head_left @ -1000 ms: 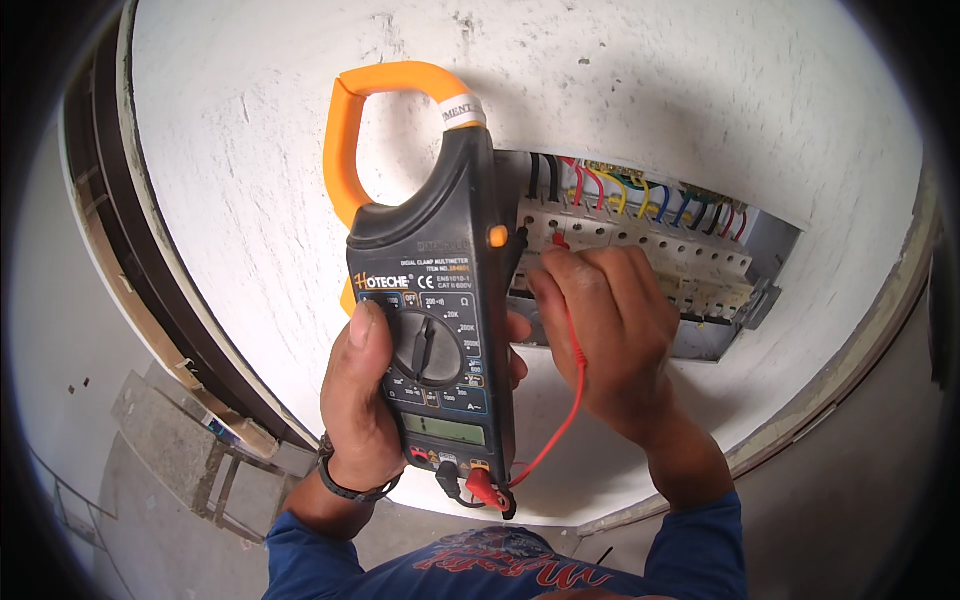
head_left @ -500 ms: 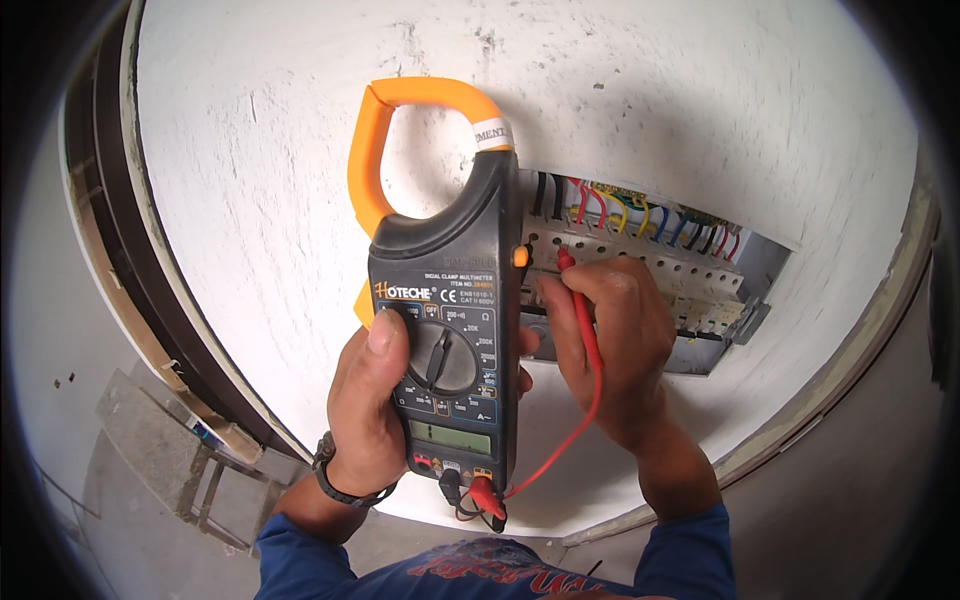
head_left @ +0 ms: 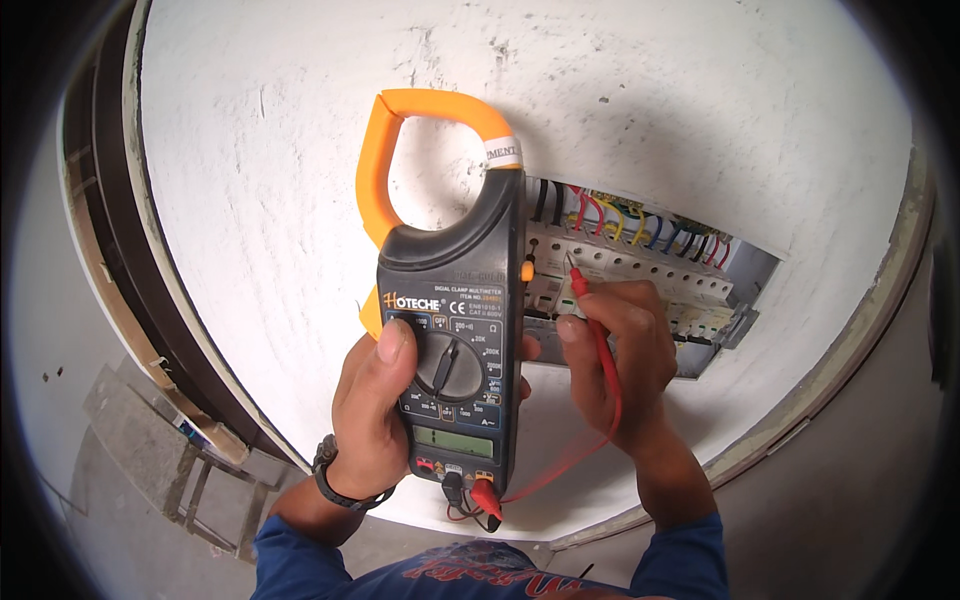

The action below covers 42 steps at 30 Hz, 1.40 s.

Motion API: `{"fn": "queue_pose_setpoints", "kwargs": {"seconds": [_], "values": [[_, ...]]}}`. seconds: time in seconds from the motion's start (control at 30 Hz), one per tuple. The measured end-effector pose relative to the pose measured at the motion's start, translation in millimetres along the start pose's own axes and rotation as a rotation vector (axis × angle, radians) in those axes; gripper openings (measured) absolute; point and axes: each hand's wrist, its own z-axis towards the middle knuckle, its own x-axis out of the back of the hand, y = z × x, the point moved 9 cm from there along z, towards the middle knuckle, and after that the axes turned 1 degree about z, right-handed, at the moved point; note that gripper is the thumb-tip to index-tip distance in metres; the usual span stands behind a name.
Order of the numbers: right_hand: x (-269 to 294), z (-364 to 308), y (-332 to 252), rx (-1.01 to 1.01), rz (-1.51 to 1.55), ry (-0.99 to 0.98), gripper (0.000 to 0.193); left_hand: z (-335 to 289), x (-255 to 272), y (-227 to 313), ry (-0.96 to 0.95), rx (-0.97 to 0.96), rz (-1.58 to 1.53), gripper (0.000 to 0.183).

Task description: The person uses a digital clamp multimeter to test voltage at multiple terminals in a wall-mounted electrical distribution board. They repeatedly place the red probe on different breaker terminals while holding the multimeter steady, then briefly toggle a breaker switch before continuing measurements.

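Observation:
My left hand (head_left: 375, 400) is closed around a black clamp multimeter (head_left: 455, 300), held upright with its orange jaw at the top and its dial and small display facing me. Between the fingers of my right hand (head_left: 630, 350) is a red test probe (head_left: 590, 310). Its bare metal tip points up and left at the row of circuit breakers (head_left: 640, 262); whether it touches a screw there I cannot tell. A red lead runs from the probe down to the meter's lower end, where a black plug also sits. The meter hides the left part of the breaker panel.
Black, red, yellow and blue wires (head_left: 640, 225) enter the breakers from above. The panel box is set into a white, marked wall (head_left: 700, 100). A dark frame (head_left: 150, 250) stands on the left, with a worn wooden stool (head_left: 150, 450) below it.
The red probe and my right hand have moved slightly down and right, so the probe's metal tip now shows. The multimeter sits a little lower and further right in view.

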Motion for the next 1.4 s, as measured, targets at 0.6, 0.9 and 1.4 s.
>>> {"fn": "queue_pose_setpoints", "kwargs": {"seconds": [0.6,0.9,1.4], "values": [[16,-8,12,-0.009,-0.068,0.027,0.031,1,-27,-9,-0.073,0.077,0.034,0.09],[14,-4,12,-0.029,-0.062,0.006,0.031,0,-22,-7,-0.049,0.064,0.071,0.086],[13,0,12,-0.037,-0.084,-0.047,0.027,9,-29,-6,-0.043,0.038,0.043,0.084]]}}
